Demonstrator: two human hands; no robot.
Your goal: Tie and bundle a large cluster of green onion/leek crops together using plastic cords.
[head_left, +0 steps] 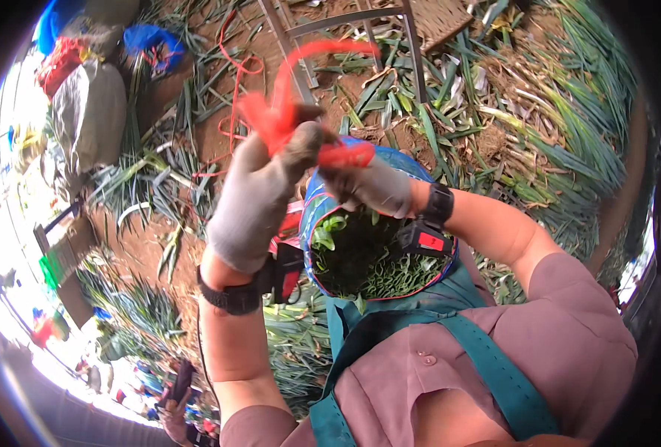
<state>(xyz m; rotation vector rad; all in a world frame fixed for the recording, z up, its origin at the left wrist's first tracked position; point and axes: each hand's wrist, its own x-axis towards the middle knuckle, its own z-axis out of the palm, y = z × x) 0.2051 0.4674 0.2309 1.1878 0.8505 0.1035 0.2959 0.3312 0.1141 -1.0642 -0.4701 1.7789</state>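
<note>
Your left hand (259, 190) and right hand (367, 186), both gloved, pinch the red string (282, 112) taut above the greens bundle (367, 257).

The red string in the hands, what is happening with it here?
A person in grey gloves holds a red string up with both hands. The left hand grips a bunched part of it, and the right hand pinches another piece close by; a loop stands above them. Just under the hands is a blue sack full of cut green stalks. More green leaves lie on the soil around.
</note>
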